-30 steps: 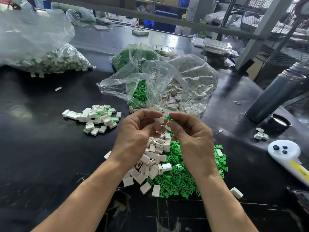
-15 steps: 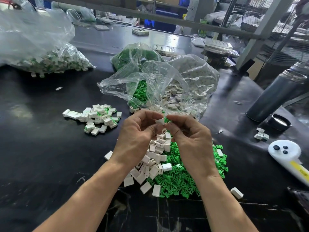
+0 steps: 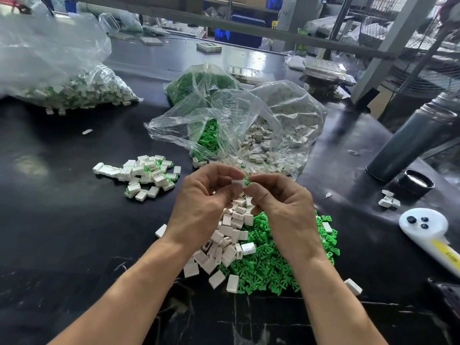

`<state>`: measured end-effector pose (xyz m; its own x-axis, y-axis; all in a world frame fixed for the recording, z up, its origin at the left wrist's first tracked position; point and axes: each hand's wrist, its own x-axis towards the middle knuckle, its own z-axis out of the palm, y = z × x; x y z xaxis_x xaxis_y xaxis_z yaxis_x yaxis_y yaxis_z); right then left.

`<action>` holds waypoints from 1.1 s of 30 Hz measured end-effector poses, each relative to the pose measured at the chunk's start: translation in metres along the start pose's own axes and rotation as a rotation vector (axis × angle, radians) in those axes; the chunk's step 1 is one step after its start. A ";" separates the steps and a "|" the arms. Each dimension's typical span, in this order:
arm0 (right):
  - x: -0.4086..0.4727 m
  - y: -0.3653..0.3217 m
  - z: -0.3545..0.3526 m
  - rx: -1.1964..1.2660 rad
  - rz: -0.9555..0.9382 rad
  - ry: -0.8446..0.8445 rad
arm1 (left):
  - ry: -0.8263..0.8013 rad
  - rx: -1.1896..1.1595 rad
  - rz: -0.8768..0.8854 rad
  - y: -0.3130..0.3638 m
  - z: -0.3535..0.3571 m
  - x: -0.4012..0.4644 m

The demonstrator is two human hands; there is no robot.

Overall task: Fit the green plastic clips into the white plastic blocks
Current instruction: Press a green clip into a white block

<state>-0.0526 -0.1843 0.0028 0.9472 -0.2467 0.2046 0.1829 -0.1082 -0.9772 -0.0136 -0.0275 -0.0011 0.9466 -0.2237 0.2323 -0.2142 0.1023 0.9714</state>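
White block (image 3: 238, 183) pinched between both hands (image 3: 199, 207) (image 3: 283, 207) above black table (image 3: 62, 232).

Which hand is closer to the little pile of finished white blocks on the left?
Left. The left hand is just right of the finished pile; the right hand is farther right, beyond it.

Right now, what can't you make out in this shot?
- Head view: whether the green clip is seated in the white block; fingers of both hands cover it.
- Grey flask: top cut off by the right edge.
- Left bag: parts blurred by plastic.
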 end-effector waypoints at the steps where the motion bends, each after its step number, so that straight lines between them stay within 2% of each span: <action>1: 0.000 0.000 0.000 -0.009 0.000 -0.007 | 0.000 0.002 -0.001 0.000 0.000 0.000; 11: -0.004 0.000 0.002 -0.268 -0.082 0.007 | 0.002 0.077 -0.011 0.001 -0.004 0.001; 18: -0.006 -0.003 0.010 -0.554 -0.259 0.084 | 0.013 0.250 0.091 0.000 -0.006 0.001; 28: -0.010 -0.009 0.017 -0.693 -0.330 0.121 | 0.014 0.472 0.195 0.005 -0.008 0.000; 33: -0.009 -0.011 0.019 -0.690 -0.334 0.120 | 0.044 0.437 0.170 0.005 -0.006 -0.001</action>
<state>-0.0585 -0.1628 0.0103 0.8288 -0.1936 0.5250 0.2110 -0.7608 -0.6137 -0.0137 -0.0207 0.0033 0.8966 -0.1969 0.3967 -0.4395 -0.2854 0.8517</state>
